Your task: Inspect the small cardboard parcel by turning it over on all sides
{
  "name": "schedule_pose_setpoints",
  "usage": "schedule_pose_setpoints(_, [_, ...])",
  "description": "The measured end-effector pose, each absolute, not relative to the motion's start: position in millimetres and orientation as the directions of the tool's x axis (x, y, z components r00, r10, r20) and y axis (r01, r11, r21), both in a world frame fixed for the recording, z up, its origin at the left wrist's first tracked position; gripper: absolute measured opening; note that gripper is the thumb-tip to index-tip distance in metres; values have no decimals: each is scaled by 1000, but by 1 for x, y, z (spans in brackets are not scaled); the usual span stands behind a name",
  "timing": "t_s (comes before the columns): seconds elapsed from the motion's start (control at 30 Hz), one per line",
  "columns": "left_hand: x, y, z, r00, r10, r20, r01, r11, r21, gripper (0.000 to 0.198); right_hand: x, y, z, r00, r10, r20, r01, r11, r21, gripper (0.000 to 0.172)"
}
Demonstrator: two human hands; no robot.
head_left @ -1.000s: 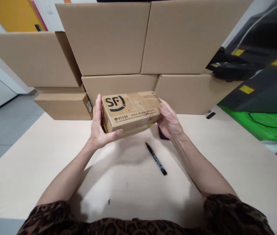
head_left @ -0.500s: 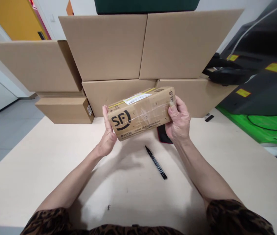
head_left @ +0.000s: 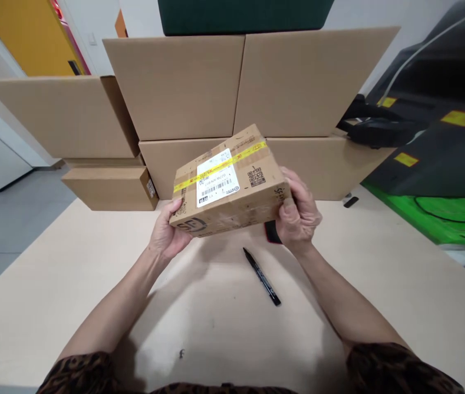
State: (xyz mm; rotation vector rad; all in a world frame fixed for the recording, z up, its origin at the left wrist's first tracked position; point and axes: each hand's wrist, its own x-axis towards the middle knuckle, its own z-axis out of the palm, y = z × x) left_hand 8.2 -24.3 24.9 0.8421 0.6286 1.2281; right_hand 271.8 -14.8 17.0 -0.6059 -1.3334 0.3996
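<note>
A brown cardboard parcel box (head_left: pixel 245 200) is held up above the table, tilted so that its top face shows. That face carries a white shipping label (head_left: pixel 217 183), a strip of yellow tape and a printed QR code. My left hand (head_left: pixel 169 230) grips the left end, thumb on the top edge and fingers underneath. Around the right end my right hand (head_left: pixel 299 213) is closed, its thumb against the end face. Below the box a black marker pen (head_left: pixel 262 276) lies on the table. A dark flat object with a red edge (head_left: pixel 272 232) is partly hidden behind my right hand.
Large cardboard boxes (head_left: pixel 183 90) stand stacked along the back of the pale table (head_left: pixel 51 284), with a smaller box (head_left: pixel 109 189) at the left. A dark green container (head_left: pixel 244 16) sits on top. A small black item (head_left: pixel 351 202) lies at the back right.
The parcel box has been turned so its labelled top faces me more and its printed front less. My left thumb now rests on the top edge. The pen lies where it was.
</note>
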Motion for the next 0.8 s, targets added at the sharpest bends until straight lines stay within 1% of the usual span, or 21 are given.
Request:
schedule_pose_setpoints(0.03, [8,-23,24,224,974,18,-549,111,829,47,271,-13,16,201,627,753,61,759,-648,37])
schedule_pose_setpoints(0.1, [10,-21,22,129,991,43,-558,36,829,51,267,-8,12,169,705,689,5,699,-716,45])
schedule_pose_setpoints(0.17, [12,-19,21,5,993,120,-538,-99,837,60,263,-2,8,113,769,629,-82,638,-766,56])
schedule_pose_setpoints(0.23, [14,-20,21,-65,972,227,-468,-231,853,72,261,3,4,56,823,565,-164,566,-808,62])
schedule_pose_setpoints(0.33, [15,-24,19,-71,933,353,-358,-354,864,86,264,11,2,-8,918,398,-270,381,-884,64])
schedule_pose_setpoints(0.4, [14,-26,18,-65,920,385,-329,-384,862,94,268,13,5,-39,966,256,-336,229,-914,66])
schedule_pose_setpoints(0.47, [14,-27,16,-55,923,381,-328,-377,866,98,271,14,9,-66,983,169,-371,132,-919,68])
schedule_pose_setpoints(0.53, [13,-26,14,-12,941,338,-337,-322,885,98,271,12,14,-75,982,173,-381,133,-915,71])
schedule_pose_setpoints(0.6, [12,-23,13,41,961,274,-347,-243,906,93,269,9,15,-64,968,244,-378,203,-903,73])
schedule_pose_setpoints(0.67, [12,-20,13,74,971,226,-360,-186,914,87,267,6,12,-60,946,319,-342,280,-897,74])
schedule_pose_setpoints(0.73, [14,-18,13,57,973,224,-374,-187,908,81,266,5,8,-73,928,366,-282,333,-900,73])
schedule_pose_setpoints(0.8, [15,-17,15,4,967,256,-377,-236,896,79,266,6,3,-111,922,371,-234,338,-912,75])
